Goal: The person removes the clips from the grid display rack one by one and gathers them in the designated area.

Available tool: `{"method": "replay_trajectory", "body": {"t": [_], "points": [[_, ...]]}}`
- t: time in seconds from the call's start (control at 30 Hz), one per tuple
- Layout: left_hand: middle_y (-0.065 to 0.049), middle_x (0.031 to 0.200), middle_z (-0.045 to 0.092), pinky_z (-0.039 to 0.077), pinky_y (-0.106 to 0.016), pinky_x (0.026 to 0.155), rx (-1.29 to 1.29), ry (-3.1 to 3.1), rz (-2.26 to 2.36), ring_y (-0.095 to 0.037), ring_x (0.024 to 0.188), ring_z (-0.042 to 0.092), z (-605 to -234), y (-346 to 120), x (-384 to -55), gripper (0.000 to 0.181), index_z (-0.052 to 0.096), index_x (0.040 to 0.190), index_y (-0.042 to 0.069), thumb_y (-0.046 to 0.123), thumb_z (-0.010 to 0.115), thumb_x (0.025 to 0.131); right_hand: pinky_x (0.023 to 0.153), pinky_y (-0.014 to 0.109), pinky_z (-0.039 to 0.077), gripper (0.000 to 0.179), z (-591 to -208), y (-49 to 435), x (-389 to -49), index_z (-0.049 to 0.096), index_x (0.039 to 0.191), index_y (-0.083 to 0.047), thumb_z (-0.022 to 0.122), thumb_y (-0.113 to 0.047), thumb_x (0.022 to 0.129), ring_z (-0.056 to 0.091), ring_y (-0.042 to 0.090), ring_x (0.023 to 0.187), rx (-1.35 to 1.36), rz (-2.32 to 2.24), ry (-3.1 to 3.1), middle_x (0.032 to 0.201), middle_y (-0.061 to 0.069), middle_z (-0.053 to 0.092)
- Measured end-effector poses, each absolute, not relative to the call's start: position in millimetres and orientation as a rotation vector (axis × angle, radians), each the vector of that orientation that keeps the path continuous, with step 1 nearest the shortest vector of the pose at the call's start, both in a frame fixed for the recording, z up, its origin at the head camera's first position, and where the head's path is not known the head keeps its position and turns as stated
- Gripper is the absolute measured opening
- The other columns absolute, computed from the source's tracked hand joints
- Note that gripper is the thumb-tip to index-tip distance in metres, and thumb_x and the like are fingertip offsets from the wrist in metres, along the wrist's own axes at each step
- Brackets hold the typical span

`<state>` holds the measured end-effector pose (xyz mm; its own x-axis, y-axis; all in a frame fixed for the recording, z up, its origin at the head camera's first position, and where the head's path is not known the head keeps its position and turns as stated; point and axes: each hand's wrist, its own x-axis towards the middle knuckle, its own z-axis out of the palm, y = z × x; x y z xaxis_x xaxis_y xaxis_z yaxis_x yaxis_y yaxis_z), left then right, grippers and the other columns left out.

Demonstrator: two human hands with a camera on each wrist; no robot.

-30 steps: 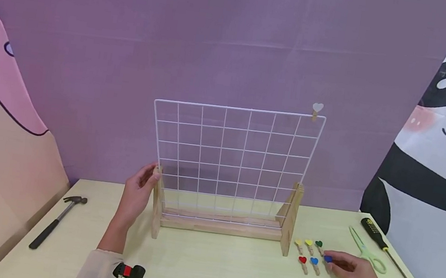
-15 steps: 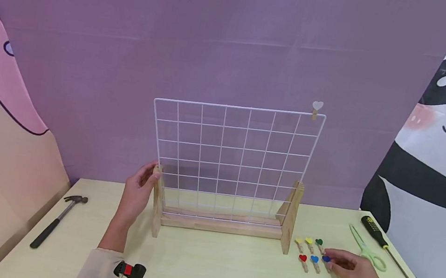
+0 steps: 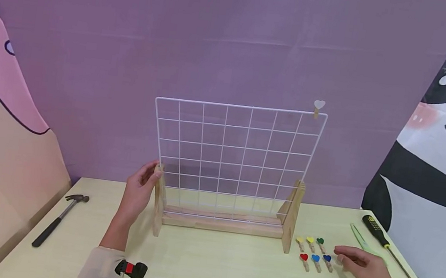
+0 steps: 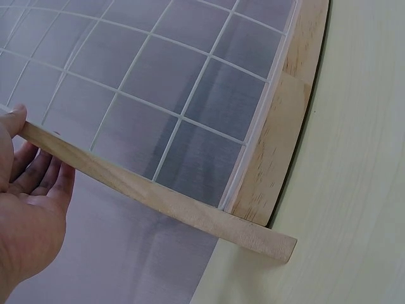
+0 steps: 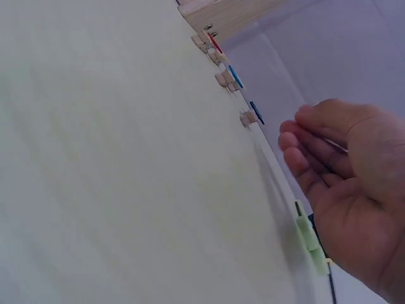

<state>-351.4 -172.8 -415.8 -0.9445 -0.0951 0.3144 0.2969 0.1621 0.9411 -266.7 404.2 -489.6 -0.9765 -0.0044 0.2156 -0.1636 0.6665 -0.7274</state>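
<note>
In the head view, my left hand (image 3: 137, 196) grips the left upright of a wooden stand (image 3: 222, 226), its thumb on the near face. A white wire grid (image 3: 227, 105) stands in it, with a white heart clothespin (image 3: 318, 107) clipped at the top right corner. My right hand (image 3: 372, 276) holds nothing, its fingers relaxed just right of a dark blue heart clothespin (image 3: 327, 261). That one lies in a front row with a light blue clothespin (image 3: 316, 261) and a red clothespin (image 3: 304, 260). Behind them lie a dark green clothespin (image 3: 321, 244) and two yellow ones (image 3: 311, 243).
Green scissors (image 3: 358, 234), partly hidden by the right hand, lie beside a black and yellow screwdriver (image 3: 376, 230) on the right. A hammer (image 3: 60, 221) rests at the table's left side. Purple cloth (image 3: 236, 37) hangs behind the grid.
My right hand lets go of the dark blue clothespin and draws back to the right. The clothespin now lies in the front row. My left hand stays on the stand.
</note>
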Motion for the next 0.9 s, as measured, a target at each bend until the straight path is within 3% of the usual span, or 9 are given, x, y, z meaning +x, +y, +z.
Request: {"method": "replay_trajectory", "body": {"t": [0.2, 0.4, 0.63, 0.9], "points": [[-0.011, 0.148, 0.058, 0.044, -0.003, 0.098, -0.201, -2.135, -1.85, -0.015, 0.135, 0.054, -417.3, -172.9, -354.1, 0.049, 0.052, 0.15, 0.012, 0.031, 0.061, 0.105, 0.076, 0.011, 0.056, 0.036, -469.3, 412.0, -266.5, 0.068, 0.129, 0.002, 0.066, -0.023, 0.103, 0.065, -0.015, 0.095, 0.127, 1.265, -2.685, 0.107, -0.026, 0.074], [-0.011, 0.15, 0.057, 0.043, -0.002, 0.099, -0.216, -2.134, -1.849, -0.022, 0.142, 0.051, -416.8, -173.0, -353.7, 0.05, 0.051, 0.15, 0.012, 0.032, 0.061, 0.106, 0.075, 0.009, 0.052, 0.036, -431.0, 415.5, -272.5, 0.068, 0.132, -0.002, 0.063, -0.025, 0.105, 0.063, -0.016, 0.096, 0.18, 1.248, -2.662, 0.108, -0.034, 0.069], [-0.009, 0.147, 0.059, 0.045, -0.004, 0.098, -0.188, -2.136, -1.862, -0.01, 0.131, 0.055, -417.4, -174.4, -353.4, 0.048, 0.052, 0.15, 0.014, 0.03, 0.061, 0.106, 0.077, 0.005, 0.049, 0.036, -381.4, 407.6, -287.2, 0.066, 0.135, -0.007, 0.062, -0.028, 0.105, 0.058, -0.02, 0.1, 0.247, 1.195, -2.589, 0.11, -0.039, 0.067], [-0.009, 0.146, 0.059, 0.046, -0.004, 0.097, -0.178, -2.134, -1.868, 0.0, 0.122, 0.057, -415.8, -172.7, -352.3, 0.049, 0.052, 0.15, 0.014, 0.031, 0.062, 0.105, 0.08, 0.001, 0.046, 0.037, -341.7, 399.5, -301.7, 0.065, 0.136, -0.009, 0.059, -0.031, 0.106, 0.06, -0.013, 0.102, 0.278, 1.165, -2.538, 0.113, -0.034, 0.067]]}}
